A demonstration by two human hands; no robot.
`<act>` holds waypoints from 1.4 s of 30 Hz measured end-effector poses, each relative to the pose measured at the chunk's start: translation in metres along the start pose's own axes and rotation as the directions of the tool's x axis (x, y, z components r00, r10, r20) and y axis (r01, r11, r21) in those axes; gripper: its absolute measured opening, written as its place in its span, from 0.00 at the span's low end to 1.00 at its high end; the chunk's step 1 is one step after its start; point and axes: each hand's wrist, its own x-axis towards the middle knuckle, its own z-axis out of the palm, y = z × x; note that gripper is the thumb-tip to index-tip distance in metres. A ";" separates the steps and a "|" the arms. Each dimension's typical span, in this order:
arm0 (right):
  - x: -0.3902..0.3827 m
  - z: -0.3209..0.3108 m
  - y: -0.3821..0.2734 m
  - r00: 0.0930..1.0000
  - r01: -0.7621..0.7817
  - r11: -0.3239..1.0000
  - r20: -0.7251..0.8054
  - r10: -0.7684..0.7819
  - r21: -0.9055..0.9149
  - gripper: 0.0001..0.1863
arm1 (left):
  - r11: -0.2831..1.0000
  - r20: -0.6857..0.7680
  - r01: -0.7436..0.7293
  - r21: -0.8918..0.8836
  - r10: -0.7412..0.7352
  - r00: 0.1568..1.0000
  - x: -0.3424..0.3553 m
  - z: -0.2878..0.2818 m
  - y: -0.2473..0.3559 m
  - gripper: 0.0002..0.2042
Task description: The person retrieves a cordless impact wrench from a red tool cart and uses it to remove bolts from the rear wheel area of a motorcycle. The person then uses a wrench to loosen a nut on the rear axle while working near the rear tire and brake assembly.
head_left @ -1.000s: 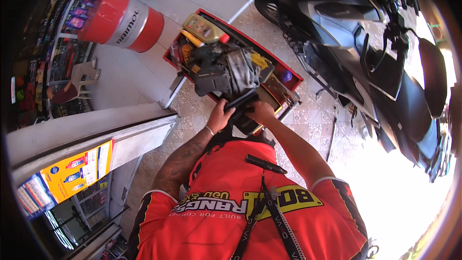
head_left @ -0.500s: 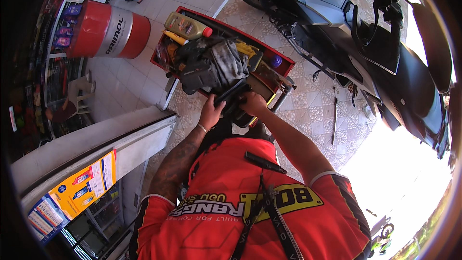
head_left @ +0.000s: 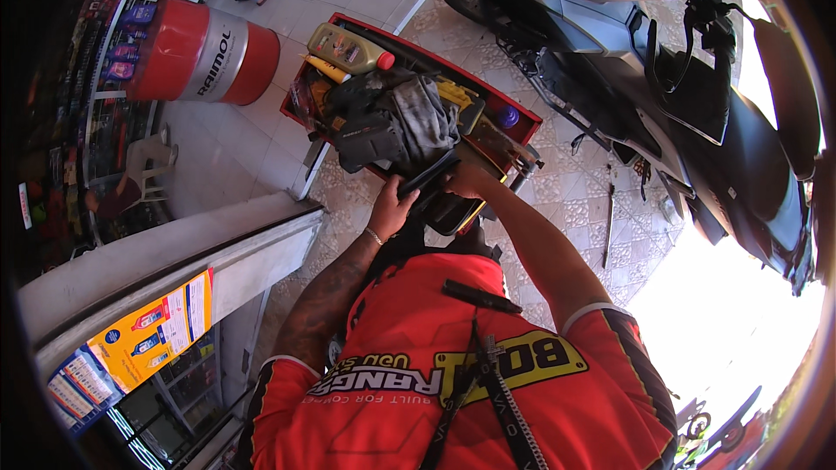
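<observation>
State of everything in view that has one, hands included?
Left hand: gripping black piece
Black piece: tilted
Right hand: bent, fingertips partly hidden
Bottle: lying flat, cap on
Cloth: bunched
Tray: open-topped, crowded
Motorbike: no rider

A red drum stands near purple bottles.

Wearer's clothing. The red shirt bears white and black-on-yellow lettering; its short sleeves show black panels, yellow piping and white cuffs. A lettered black lanyard hangs in front; a chain bracelet encircles the left wrist.
</observation>
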 end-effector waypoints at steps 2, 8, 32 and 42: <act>-0.002 -0.001 0.001 0.997 0.074 0.996 0.032 -0.073 -0.054 0.24 | 1.000 -0.001 0.008 -0.014 -0.008 1.000 0.001 0.001 -0.001 0.16; -0.019 0.005 -0.033 0.891 -0.375 0.919 -0.227 0.393 0.120 0.30 | 1.000 0.015 0.017 0.008 -0.017 1.000 0.002 0.001 -0.005 0.16; -0.006 0.031 -0.052 0.970 -0.214 0.946 -0.165 0.177 -0.242 0.24 | 0.998 0.030 0.041 -0.040 -0.040 0.999 0.003 0.000 -0.013 0.18; 0.038 0.007 0.004 0.952 0.277 0.814 0.262 -0.159 -0.511 0.25 | 1.000 0.029 0.013 0.026 -0.013 0.999 0.005 -0.001 -0.005 0.19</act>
